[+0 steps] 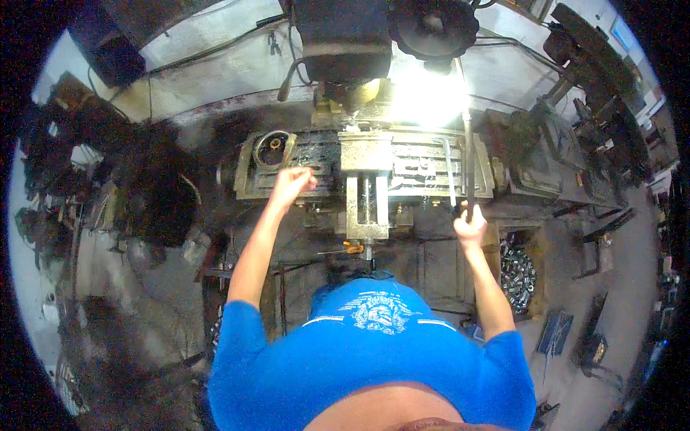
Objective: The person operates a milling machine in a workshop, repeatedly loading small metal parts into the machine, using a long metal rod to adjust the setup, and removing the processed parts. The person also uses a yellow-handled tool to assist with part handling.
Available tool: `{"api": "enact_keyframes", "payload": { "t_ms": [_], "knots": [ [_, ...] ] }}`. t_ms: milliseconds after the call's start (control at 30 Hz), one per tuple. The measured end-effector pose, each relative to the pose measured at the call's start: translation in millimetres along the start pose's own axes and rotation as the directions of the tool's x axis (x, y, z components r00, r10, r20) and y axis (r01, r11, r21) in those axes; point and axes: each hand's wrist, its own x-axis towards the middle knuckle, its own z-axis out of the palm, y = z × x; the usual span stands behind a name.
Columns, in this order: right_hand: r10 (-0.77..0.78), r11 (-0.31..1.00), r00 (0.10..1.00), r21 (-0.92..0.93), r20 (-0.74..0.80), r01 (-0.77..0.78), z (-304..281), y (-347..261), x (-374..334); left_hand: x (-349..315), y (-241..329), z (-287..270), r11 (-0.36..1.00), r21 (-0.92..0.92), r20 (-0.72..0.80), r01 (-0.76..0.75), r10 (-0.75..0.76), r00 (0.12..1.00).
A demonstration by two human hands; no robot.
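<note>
Nearest, right of the frame's centre, we see the right hand (471, 227) wrapped around the lever's (470, 172) low end, probably for leverage. Further off, the left hand (295, 184) hovers near the round dish (257, 148), fingers curled together; we cannot tell whether they hold anything. Mid-frame, the vise (366, 154) sits on the table (251, 189), presumably to face the spindle (353, 108). The lever looks long, slim and dark, its top paling in glare.
</note>
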Motion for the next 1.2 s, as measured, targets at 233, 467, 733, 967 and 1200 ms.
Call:
{"api": "enact_keyframes", "payload": {
  "t_ms": [233,467,733,967,1200],
  "knots": [
    [0.199,0.922,0.969,0.364,-0.148,-0.134,-208,-189,-61,119,17,19,0.999,0.035,0.023,0.007,-0.008,1.000],
    [0.403,0.856,0.748,0.505,-0.527,-0.105,-234,-136,-112,142,-1,43,0.973,-0.194,0.027,0.127,-0.124,0.992],
    [0.238,0.758,0.951,0.650,-0.197,-0.056,-187,-95,-117,140,18,55,0.954,-0.279,-0.001,0.114,-0.119,0.993],
    [0.259,0.765,0.956,0.634,-0.140,-0.114,-174,-90,-119,151,20,56,0.928,-0.307,-0.021,0.211,-0.228,0.973],
    [0.335,0.709,0.937,0.681,-0.097,-0.183,-166,-85,-138,168,8,41,0.923,-0.259,-0.015,0.284,-0.298,0.954]
  ]
}}
